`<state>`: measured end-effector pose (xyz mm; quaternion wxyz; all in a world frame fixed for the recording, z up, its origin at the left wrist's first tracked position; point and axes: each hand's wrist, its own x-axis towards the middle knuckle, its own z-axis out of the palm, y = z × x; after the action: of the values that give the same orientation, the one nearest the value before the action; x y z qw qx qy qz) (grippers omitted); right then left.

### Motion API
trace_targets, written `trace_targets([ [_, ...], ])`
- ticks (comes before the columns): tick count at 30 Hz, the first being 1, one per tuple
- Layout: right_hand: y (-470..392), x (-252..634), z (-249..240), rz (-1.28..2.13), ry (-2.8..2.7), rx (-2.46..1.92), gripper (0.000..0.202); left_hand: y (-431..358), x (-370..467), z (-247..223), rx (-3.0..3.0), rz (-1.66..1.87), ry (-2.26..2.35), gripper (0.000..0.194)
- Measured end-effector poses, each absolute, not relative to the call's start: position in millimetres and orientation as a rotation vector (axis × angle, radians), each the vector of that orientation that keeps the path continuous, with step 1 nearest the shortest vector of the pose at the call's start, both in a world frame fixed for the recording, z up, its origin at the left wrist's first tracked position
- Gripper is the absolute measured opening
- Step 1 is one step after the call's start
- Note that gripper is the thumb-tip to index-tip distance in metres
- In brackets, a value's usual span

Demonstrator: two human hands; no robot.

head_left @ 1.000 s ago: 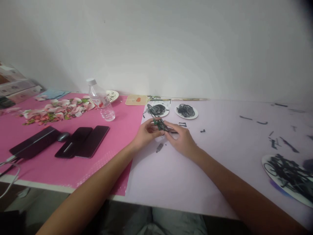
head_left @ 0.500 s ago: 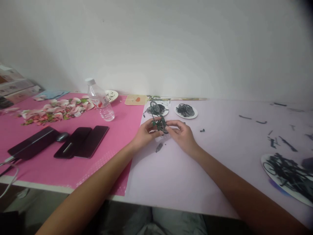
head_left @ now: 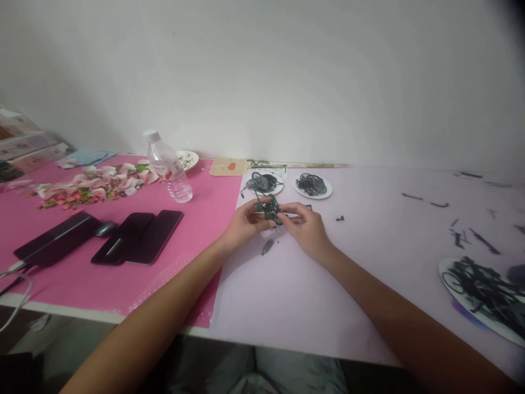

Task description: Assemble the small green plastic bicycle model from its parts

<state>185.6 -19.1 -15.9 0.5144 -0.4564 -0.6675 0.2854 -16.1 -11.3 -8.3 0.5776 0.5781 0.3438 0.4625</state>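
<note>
Pinches a green model bicycle point(head_left: 269, 209) with left hand point(head_left: 241, 225) and right hand point(head_left: 305, 229). Has a white plate point(head_left: 329, 191) behind and right of the bicycle.

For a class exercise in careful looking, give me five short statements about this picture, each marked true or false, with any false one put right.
1. The left hand and right hand both touch the green piece. True.
2. The bottle lacks its cap. False: the bottle has its white cap on.
3. The flowers lie on the lilac side. False: the flowers lie on the pink mat.
4. The lower-right plate holds dark parts. True.
5. The right hand holds a phone. False: the right hand is at the green piece.
</note>
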Motion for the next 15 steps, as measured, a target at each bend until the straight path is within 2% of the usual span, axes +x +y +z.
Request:
trace_targets([
  [15, -13.6, 190.9, -19.5, 0.590, -1.668, -1.185, 0.023, -13.2, -13.6, -10.2, 1.424, 1.104, 0.785, 0.069],
])
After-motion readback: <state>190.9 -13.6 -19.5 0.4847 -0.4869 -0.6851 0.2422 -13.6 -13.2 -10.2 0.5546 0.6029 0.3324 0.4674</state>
